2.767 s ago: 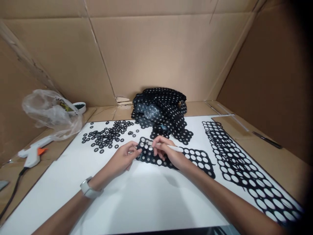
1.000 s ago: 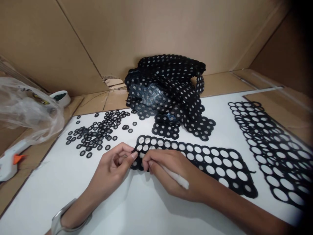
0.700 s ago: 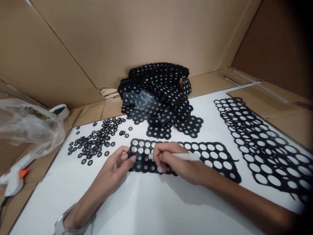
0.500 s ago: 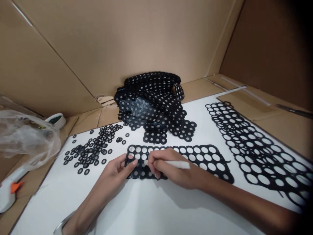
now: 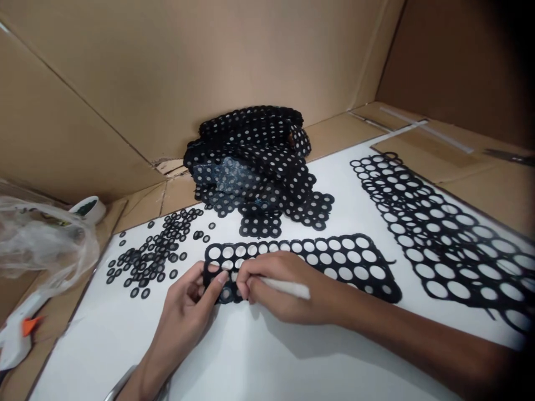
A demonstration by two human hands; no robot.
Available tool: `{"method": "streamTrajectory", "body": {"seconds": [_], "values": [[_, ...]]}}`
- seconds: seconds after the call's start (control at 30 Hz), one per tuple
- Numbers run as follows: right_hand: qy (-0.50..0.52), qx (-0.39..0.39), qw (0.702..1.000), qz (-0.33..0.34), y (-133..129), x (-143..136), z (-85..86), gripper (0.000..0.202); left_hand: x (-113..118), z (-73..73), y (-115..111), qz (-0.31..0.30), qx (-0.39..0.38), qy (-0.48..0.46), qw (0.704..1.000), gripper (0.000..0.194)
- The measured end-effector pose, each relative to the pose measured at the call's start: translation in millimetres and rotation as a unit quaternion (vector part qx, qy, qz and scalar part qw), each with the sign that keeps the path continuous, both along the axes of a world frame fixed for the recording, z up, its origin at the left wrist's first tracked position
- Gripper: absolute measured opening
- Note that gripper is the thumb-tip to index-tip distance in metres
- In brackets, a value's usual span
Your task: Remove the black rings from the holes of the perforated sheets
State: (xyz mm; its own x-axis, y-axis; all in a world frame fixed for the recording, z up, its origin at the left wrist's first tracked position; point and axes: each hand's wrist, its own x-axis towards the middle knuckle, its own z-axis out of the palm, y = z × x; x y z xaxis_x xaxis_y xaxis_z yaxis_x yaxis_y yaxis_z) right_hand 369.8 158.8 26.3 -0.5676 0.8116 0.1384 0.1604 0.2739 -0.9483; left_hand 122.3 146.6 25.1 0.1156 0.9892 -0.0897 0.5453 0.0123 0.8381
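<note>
My left hand (image 5: 194, 303) pinches the left end of a black strip of joined rings (image 5: 349, 258) between thumb and fingers. The strip lies lengthwise on the white sheet, with rows of round white openings. My right hand (image 5: 280, 287) is closed round a slim white pen-like stick (image 5: 288, 288). Its tip is hidden behind the fingers, over the strip's lower left part, close to my left thumb. Greyish discs fill some openings along the strip's lower row. To the left lie many loose small black rings with grey centres (image 5: 161, 259).
A heap of black dotted ring mesh (image 5: 254, 161) rises at the back. A larger black ring mesh (image 5: 426, 234) lies on the right. At left are a clear plastic bag (image 5: 42, 245), a white cup (image 5: 90, 210) and a white glue gun with orange trigger (image 5: 19, 334). Cardboard walls (image 5: 234, 55) stand behind.
My right hand has moved left along the strip with the white stick, nearer to my left hand. The left hand keeps its hold on the strip's end. The view has shifted slightly.
</note>
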Motion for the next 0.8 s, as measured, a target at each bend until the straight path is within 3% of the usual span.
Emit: {"method": "streamTrajectory", "body": {"seconds": [0.1, 0.37, 0.63, 0.8], "values": [[0.039, -0.086, 0.995, -0.028, 0.5, 8.2, 1.6, 0.028, 1.9, 2.7, 1.7, 0.033, -0.004, 0.003, 0.999, 0.041], [0.003, -0.115, 0.993, -0.028, -1.0, 16.8, 5.5, 0.026, 21.5, 12.4, 1.9, 0.036, -0.106, 0.009, 0.994, 0.049], [0.011, -0.091, 0.996, -0.004, -0.4, 18.4, 4.3, 0.026, 16.4, 7.9, 1.3, 0.023, -0.065, 0.014, 0.997, 0.050], [-0.010, 0.026, 1.000, 0.002, -2.3, 12.5, 2.7, 0.021, 13.5, -0.7, -1.7, 0.023, -0.018, -0.006, 1.000, 0.042]]}}
